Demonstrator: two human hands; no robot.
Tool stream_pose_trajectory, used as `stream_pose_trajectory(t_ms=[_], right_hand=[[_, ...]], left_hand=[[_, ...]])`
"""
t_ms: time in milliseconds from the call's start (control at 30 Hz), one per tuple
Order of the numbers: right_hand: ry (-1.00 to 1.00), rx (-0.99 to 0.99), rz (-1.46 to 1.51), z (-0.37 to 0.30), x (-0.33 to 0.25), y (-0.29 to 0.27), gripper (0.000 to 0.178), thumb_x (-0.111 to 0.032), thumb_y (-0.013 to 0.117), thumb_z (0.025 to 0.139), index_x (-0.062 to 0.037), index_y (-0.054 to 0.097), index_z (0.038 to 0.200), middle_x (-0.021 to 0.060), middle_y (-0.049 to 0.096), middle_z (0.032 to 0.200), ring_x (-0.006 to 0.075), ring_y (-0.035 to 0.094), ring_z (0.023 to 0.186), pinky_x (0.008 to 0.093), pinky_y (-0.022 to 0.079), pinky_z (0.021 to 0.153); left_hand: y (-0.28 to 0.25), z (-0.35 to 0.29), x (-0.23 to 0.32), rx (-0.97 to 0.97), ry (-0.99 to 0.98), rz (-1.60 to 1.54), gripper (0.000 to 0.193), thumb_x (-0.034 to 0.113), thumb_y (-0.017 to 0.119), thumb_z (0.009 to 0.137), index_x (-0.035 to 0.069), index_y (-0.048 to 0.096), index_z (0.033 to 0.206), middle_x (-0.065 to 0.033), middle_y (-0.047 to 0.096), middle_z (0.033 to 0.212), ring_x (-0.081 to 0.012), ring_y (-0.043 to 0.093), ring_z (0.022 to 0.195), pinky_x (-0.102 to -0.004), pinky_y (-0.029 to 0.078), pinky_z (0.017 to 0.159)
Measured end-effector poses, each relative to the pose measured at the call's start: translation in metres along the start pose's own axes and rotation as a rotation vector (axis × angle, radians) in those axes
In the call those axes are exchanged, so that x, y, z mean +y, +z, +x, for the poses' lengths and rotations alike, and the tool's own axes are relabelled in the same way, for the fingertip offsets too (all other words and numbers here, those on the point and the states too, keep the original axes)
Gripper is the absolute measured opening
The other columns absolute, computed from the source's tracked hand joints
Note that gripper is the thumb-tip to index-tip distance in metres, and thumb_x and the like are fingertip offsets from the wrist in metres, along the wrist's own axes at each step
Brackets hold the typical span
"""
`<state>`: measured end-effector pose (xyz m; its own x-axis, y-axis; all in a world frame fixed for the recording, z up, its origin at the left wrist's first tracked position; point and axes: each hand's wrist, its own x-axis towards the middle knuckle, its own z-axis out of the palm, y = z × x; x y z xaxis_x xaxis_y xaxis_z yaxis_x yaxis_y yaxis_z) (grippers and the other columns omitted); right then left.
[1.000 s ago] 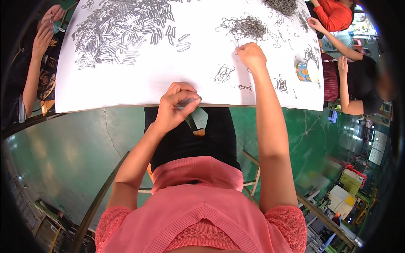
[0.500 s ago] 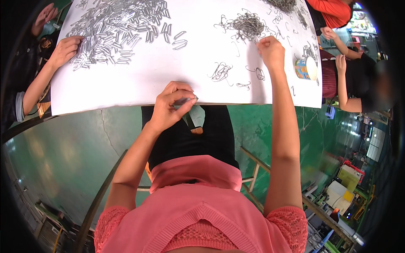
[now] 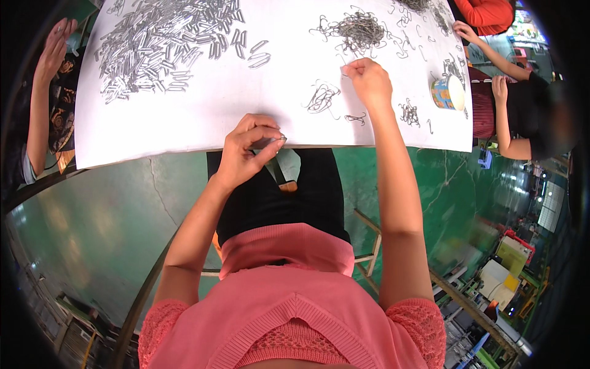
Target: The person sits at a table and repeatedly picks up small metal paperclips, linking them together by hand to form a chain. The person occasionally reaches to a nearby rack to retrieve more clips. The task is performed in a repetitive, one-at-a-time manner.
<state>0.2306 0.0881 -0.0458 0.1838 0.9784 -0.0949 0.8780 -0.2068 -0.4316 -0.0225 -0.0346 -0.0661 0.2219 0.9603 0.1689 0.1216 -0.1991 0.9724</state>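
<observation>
Left hand (image 3: 249,150) pinching a small metal clip (image 3: 275,142) between thumb and fingertips, right at the near table edge (image 3: 184,150). Right hand (image 3: 370,83) closed over wire pieces, drawn back from the tangled wire heap (image 3: 359,27) at 12 o'clock since a second ago: likely a fresh piece picked. Bare white sheet between the hands; cup (image 3: 447,92) at 3 o'clock; straight clip pile (image 3: 160,43) at 10.

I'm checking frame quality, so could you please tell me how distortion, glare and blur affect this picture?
Head view: fisheye bends the white table edge, with a dark rim around the picture; soft glare on the green floor; left hand and right hand look sharp.
</observation>
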Motion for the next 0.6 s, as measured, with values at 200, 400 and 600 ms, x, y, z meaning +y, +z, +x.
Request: stream_pose_trajectory(t_ms=[200, 400, 600], right_hand=[[-0.058, 0.0, -0.335, 0.009, -0.006, -0.001, 0.018, -0.022, 0.06, 0.081, -0.0073, 0.065, 0.09, 0.012, 0.067, 0.091, 0.0292, 0.065, 0.083, 0.0393, 0.05, 0.075], [-0.316, -0.07, -0.267, -0.014, -0.007, -0.015, 0.013, -0.018, 0.055, 0.082, -0.0075, 0.063, 0.085, 0.0128, 0.064, 0.089, 0.0307, 0.064, 0.084, 0.0416, 0.051, 0.074], [-0.368, 0.085, -0.164, 0.032, -0.012, -0.013, 0.008, -0.014, 0.059, 0.083, -0.0124, 0.065, 0.088, 0.0078, 0.062, 0.09, 0.0262, 0.062, 0.081, 0.0376, 0.049, 0.071]], left_hand=[[0.001, 0.0, 0.0, 0.008, 0.012, -0.02, 0.01, 0.001, 0.069, 0.076, 0.0, 0.067, 0.086, -0.0068, 0.059, 0.096, -0.0158, 0.057, 0.086, -0.0243, 0.049, 0.069], [-0.001, -0.001, -0.002, 0.003, 0.015, -0.016, 0.011, 0.0, 0.07, 0.075, 0.001, 0.067, 0.086, -0.0064, 0.059, 0.095, -0.0162, 0.057, 0.086, -0.0243, 0.049, 0.068], [-0.002, 0.0, -0.002, -0.013, 0.036, 0.011, 0.009, 0.001, 0.069, 0.075, 0.0, 0.066, 0.083, -0.008, 0.06, 0.096, -0.0172, 0.058, 0.088, -0.0264, 0.046, 0.075]])
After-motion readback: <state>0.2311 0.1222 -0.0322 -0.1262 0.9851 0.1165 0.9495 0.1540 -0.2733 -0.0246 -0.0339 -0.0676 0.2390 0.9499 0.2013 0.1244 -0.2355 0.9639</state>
